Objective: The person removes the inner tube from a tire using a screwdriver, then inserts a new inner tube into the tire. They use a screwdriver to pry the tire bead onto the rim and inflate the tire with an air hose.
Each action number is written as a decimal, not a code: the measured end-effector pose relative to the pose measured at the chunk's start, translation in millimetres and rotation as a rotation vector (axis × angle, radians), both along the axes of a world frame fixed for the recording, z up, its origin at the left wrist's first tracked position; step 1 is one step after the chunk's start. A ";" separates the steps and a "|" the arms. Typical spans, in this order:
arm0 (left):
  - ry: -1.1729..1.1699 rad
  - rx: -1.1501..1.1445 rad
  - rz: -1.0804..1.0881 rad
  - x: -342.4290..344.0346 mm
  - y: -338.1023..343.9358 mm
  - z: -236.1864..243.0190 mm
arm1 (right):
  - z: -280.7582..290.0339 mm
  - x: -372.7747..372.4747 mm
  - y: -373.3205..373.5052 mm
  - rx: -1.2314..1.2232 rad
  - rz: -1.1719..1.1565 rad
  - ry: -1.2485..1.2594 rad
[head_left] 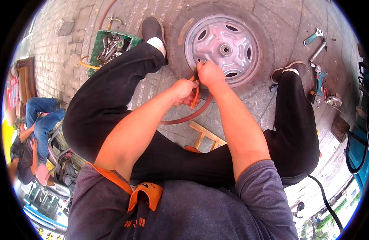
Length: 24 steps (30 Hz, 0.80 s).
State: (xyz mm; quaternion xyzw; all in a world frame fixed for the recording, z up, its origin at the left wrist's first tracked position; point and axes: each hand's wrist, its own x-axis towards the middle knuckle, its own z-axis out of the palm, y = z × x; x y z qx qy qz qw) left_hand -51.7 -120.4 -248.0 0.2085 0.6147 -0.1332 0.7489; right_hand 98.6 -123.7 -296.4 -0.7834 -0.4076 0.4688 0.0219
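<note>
A wheel with a silver steel rim and a dusty black tyre lies flat on the paving between my feet. My left hand is closed around a tool with orange handles, which looks like pliers. Against the near left edge of the rim, my right hand is closed, its fingertips pinched together; what they grip is too small and covered to name. The pliers' head is hidden between my hands. A reddish hose curves beneath my forearms and passes out of sight behind my right wrist.
A green crate of sockets and metal tools stands by my left foot. Right of my other foot lie an adjustable wrench, a cordless power tool and a round metal part. A wooden frame is below me. Another person sits far left.
</note>
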 end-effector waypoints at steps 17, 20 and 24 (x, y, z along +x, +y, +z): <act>-0.008 -0.018 0.026 -1.1 -0.2 -2.8 | -5.5 0.2 3.4 -0.068 -0.036 0.011; -0.005 -0.013 0.018 -1.1 -0.5 -2.9 | -2.3 -0.5 3.8 -0.075 -0.045 0.014; -0.008 -0.020 0.025 -1.4 0.4 -2.6 | 1.0 0.1 5.2 -0.086 -0.036 0.025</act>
